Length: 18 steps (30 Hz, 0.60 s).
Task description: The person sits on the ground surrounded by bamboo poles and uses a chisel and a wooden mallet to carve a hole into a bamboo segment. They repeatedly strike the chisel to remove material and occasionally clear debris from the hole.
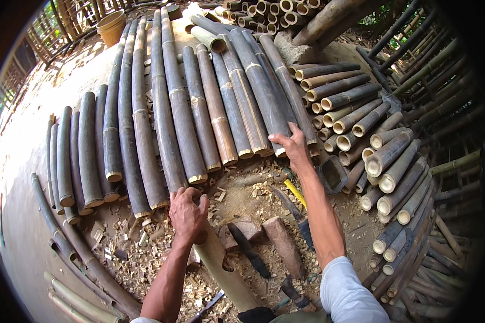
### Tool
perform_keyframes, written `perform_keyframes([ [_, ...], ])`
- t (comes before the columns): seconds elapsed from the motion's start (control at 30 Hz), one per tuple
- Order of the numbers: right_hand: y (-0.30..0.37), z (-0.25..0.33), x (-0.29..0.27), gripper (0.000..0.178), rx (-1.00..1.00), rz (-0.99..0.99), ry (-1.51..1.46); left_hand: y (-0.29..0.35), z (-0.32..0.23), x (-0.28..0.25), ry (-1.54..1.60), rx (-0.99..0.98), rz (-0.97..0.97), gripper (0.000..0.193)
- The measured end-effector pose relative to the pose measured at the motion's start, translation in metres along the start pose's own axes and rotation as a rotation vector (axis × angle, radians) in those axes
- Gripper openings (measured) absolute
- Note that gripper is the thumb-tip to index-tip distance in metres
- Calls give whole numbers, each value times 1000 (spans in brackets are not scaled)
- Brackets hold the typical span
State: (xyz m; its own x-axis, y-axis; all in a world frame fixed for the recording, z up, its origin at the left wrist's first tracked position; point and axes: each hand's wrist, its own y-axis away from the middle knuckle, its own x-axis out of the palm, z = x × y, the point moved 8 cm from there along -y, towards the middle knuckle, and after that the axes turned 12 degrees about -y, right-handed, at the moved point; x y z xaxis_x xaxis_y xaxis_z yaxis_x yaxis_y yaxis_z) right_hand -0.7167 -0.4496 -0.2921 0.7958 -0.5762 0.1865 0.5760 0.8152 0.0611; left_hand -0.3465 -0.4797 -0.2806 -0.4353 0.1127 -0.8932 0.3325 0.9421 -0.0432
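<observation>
Dark bamboo poles lie side by side across the ground. My left hand [188,214] is closed over the near end of a long bamboo pole [164,118], its fingers curled and partly hidden. Farther right, my right hand [295,146] grips the near end of another bamboo pole [261,89], thumb across its top and the other fingers on its right side. Below my left hand, a pale bamboo piece [226,274] with a notch slants toward me. Between my arms lie a dark-bladed knife [248,250], a second blade [288,203] and a yellow strip [295,192].
Wooden blocks [283,245] and wood chips [134,245] cover the ground before me. A clear plastic container [332,174] stands beside my right forearm. Stacked cut bamboo [355,116] rises at the right. Curved poles [91,264] lie at lower left, a bucket [111,28] at far left.
</observation>
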Motion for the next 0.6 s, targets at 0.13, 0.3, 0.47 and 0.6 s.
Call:
perform_keyframes([
  [0.13,4,18,-10,100,-112,-111,192,-1,1,2,-13,-13,13,21],
  [0.3,-21,15,-14,99,-200,-128,408,0,1,0,15,19,-12,20],
  [0.47,-25,8,-13,90,-220,-164,607,-2,1,0,38,-21,24,20],
  [0.6,-16,14,-29,79,-207,-232,758,-3,2,2,52,-9,13,21],
])
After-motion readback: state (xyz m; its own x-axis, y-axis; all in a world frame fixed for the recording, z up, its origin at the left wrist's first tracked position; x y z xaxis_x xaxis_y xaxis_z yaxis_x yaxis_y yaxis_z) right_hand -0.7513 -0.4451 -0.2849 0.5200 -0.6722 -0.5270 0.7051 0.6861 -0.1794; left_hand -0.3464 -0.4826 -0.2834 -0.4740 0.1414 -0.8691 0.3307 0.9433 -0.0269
